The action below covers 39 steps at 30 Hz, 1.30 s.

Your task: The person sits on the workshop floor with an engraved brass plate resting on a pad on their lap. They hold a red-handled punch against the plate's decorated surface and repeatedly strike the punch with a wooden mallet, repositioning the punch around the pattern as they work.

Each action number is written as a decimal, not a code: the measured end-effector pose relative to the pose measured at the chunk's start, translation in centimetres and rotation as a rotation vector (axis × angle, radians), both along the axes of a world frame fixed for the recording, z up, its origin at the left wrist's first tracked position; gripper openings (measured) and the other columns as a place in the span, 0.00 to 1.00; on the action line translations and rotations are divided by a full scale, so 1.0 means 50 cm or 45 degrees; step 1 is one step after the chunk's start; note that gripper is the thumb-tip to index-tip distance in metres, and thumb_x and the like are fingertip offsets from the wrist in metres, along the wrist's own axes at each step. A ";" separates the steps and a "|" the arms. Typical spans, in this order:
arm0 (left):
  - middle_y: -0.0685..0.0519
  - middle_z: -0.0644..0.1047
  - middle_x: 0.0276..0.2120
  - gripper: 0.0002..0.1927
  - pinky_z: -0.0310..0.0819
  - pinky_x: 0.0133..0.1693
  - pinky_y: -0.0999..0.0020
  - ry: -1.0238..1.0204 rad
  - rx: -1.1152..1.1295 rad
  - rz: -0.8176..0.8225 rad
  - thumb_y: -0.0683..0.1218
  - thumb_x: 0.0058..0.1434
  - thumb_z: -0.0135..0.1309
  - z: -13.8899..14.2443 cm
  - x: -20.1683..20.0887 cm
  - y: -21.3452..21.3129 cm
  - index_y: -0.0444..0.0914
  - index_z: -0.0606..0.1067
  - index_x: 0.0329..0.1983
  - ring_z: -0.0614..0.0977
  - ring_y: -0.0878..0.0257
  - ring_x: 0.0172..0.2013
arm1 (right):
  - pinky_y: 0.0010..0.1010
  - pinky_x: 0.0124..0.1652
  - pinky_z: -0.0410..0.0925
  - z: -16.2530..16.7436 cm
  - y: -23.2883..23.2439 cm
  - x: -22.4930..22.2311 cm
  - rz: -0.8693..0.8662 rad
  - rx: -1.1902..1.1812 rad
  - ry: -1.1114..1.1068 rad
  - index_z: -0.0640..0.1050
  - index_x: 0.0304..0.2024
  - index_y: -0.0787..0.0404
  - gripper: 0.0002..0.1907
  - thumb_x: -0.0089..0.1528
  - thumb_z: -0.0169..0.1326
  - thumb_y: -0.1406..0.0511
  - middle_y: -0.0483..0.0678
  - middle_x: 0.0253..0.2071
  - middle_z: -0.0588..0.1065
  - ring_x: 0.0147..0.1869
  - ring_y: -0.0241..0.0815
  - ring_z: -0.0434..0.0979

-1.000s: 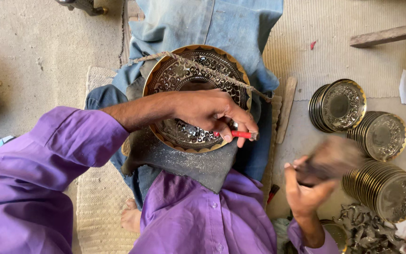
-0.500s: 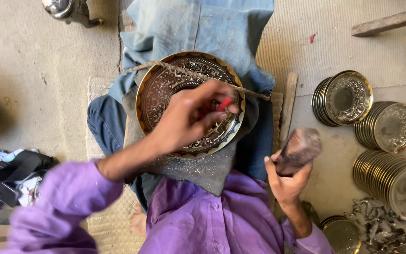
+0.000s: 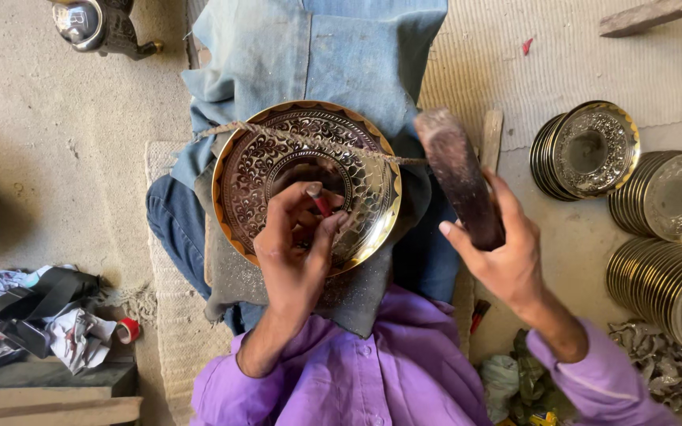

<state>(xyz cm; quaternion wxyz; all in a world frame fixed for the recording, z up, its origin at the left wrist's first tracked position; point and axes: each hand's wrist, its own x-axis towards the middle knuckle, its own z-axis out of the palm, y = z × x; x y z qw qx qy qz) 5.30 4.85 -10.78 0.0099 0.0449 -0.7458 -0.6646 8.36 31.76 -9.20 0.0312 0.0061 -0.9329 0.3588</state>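
Brass plate (image 3: 254, 170): round, golden-rimmed, its face cut with a dense leaf-and-scroll pattern; it lies tilted on the person's lap, on a dusty grey cloth (image 3: 234, 276) spread over blue jeans.
Cord (image 3: 294, 138): a twisted rope runs across the upper part of the plate, touching its face, as if to pin it in place.
Left hand (image 3: 297, 252): fingers closed together around a small punch with a red shaft (image 3: 319, 199); the tool stands nearly upright, its tip down near the plate's middle ring.
Right hand (image 3: 503, 252): clamped on the lower end of a dark wooden mallet (image 3: 455, 173), which is raised beside the plate's right rim and clear of the punch.
Step in hand: chasing the pattern, by my reading; the punch is set on the metal and the mallet is lifted, not in contact.
Next move calls for: a short, square blow on the punch head while the left hand keeps the tip from skating; a glancing hit could scar the finished scrollwork or catch the fingers that sit close under the head.
Progress: most of the plate's face already shows ornament, so the work looks late in its course; how much of the centre is left I cannot tell, since the hand covers it.
Nearby: three stacks of similar plates (image 3: 593, 150) stand on edge on the floor to the right, well apart from the lap.
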 end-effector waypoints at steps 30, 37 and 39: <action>0.47 0.82 0.47 0.19 0.81 0.40 0.77 -0.063 0.165 0.096 0.31 0.67 0.55 -0.004 0.001 0.016 0.31 0.65 0.58 0.81 0.72 0.37 | 0.32 0.20 0.66 0.219 -0.096 -0.275 0.941 0.890 0.061 0.64 0.74 0.35 0.52 0.50 0.60 0.76 0.43 0.26 0.67 0.24 0.38 0.70; 0.45 0.82 0.47 0.19 0.79 0.37 0.77 0.030 0.060 0.044 0.30 0.67 0.55 -0.016 0.007 0.014 0.30 0.65 0.58 0.77 0.74 0.32 | 0.23 0.30 0.72 0.207 -0.105 -0.265 0.742 0.146 0.145 0.54 0.78 0.40 0.48 0.62 0.59 0.74 0.44 0.43 0.74 0.31 0.33 0.73; 0.45 0.82 0.42 0.17 0.78 0.36 0.76 -0.069 0.012 0.059 0.31 0.66 0.56 -0.022 0.014 0.013 0.31 0.67 0.56 0.77 0.73 0.31 | 0.23 0.27 0.71 0.203 -0.108 -0.261 0.844 0.342 0.094 0.56 0.78 0.37 0.51 0.58 0.61 0.73 0.45 0.41 0.75 0.29 0.34 0.74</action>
